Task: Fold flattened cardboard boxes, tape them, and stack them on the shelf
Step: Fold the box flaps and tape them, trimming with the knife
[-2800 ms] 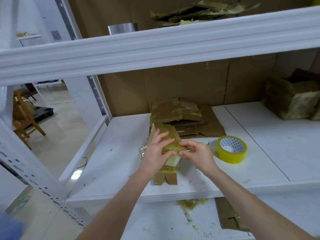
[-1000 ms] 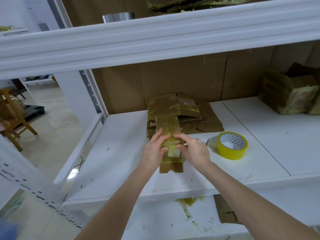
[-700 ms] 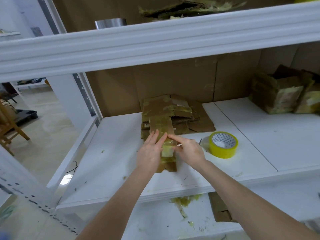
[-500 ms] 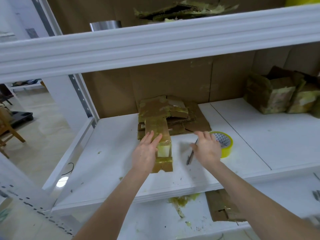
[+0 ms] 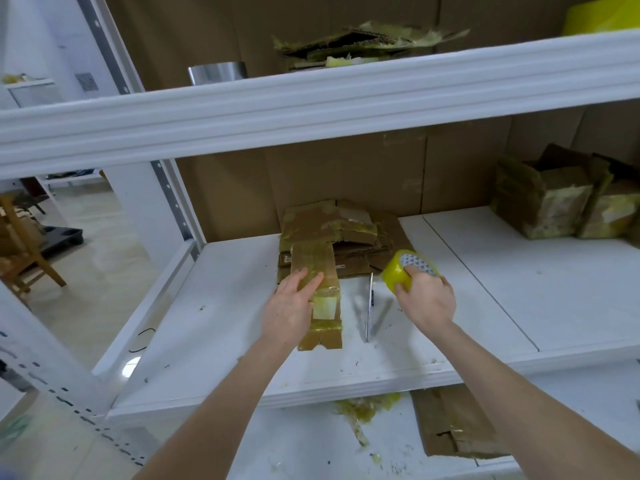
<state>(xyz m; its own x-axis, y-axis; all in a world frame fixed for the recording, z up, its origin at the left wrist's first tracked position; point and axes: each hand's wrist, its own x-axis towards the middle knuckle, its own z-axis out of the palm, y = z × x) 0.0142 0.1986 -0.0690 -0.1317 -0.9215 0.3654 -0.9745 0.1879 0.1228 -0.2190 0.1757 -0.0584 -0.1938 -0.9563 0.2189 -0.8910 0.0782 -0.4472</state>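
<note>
One flat cardboard box lies on the white shelf, pressed down by the straight fingers of the left hand. One thin knife lies between the two hands. The right hand holds one yellow tape roll. Two made boxes stand far to its right.

Our left hand lies flat, and its fingers hide the left edge of the flattened box. Our right hand's fingers curl over the tape roll's near side. Between both sets of fingers lies a thin tool, too slim to identify. Far right of the fingers, a taped box is cut off by the frame edge.
</note>
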